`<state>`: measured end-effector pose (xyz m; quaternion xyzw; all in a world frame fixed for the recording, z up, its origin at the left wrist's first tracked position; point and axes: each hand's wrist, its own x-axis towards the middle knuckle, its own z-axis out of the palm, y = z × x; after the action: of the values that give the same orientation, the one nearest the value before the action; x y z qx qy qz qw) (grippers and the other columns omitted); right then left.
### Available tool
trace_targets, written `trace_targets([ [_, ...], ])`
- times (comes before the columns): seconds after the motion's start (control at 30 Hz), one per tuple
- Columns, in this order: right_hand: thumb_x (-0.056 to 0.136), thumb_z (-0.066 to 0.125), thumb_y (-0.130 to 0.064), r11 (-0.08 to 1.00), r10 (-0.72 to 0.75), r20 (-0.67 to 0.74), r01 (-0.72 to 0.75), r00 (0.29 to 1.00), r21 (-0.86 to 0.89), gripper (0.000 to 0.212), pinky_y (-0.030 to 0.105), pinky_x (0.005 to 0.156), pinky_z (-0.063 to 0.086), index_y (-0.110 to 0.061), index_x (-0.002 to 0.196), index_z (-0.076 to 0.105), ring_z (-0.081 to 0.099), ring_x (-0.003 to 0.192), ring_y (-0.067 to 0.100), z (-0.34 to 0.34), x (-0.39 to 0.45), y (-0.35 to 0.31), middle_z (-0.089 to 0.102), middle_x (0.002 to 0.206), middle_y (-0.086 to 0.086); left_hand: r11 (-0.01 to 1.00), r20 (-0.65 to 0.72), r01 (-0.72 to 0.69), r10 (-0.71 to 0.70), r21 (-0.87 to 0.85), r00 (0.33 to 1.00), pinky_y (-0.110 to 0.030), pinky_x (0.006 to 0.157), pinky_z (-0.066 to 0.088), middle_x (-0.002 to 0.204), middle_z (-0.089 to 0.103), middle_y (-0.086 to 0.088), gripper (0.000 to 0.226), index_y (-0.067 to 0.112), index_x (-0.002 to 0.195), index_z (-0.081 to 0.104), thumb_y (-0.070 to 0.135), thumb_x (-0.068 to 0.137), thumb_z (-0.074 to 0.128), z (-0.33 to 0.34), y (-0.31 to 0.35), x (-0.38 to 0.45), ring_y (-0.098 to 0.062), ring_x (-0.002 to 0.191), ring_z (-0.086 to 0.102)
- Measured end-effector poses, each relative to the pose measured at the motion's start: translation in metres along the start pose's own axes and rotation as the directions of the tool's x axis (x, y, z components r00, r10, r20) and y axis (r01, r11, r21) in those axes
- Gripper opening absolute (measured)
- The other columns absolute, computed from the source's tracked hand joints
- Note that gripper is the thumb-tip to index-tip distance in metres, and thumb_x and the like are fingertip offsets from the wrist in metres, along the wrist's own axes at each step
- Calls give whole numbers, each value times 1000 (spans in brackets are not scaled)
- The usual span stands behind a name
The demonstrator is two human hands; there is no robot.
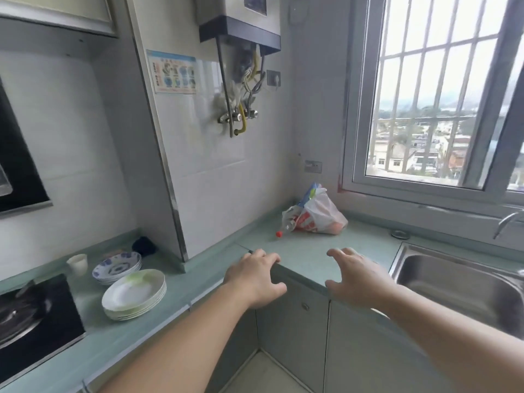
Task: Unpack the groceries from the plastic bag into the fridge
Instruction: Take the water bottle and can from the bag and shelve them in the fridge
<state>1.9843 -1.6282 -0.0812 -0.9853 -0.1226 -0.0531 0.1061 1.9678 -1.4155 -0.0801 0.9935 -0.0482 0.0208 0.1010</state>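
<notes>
Fingers of both hands are spread apart and a little curved, holding nothing. Left hand and right hand reach over the front edge of the green counter. At 12 o'clock from the hands, in the counter corner under the window, lies the plastic bag, its contents unclear. At 9 o'clock stand stacked plates.

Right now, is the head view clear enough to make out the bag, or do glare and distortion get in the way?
Head view: daylight from the barred window is bright; the translucent plastic grocery bag is readable though soft; wide-angle bending curves the edges.
</notes>
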Motion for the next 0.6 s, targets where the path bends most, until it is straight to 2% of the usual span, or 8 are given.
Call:
trace_targets([
  [0.23, 87, 51, -47, 997, 32, 21, -30, 999, -75, 66, 38, 98, 42, -25, 145, 30, 48, 123, 23, 21, 122, 20, 42, 141, -1, 998, 9, -36, 36, -42, 999, -39, 101, 41, 144, 41, 8, 61, 36, 140, 38, 47, 82, 54, 16, -40, 137, -17, 133, 38],
  [0.47, 87, 53, -46, 975, 150, 48, -139, 988, -175, 62, 36, 96, 44, -25, 142, 33, 50, 124, 22, 40, 249, 38, 43, 141, -4, 993, 74, -97, 101, -61, 992, -37, 91, 43, 144, 40, 8, 62, 38, 141, 37, 47, 82, 54, 37, -92, 290, -17, 132, 38],
  [0.6, 88, 54, -46, 971, 171, 46, -161, 984, -177, 61, 35, 94, 43, -26, 142, 33, 51, 121, 21, 47, 308, 45, 44, 139, -5, 989, 111, -112, 122, -98, 986, -40, 95, 45, 141, 42, 7, 57, 38, 135, 41, 49, 81, 53, 48, -105, 362, -18, 129, 40],
])
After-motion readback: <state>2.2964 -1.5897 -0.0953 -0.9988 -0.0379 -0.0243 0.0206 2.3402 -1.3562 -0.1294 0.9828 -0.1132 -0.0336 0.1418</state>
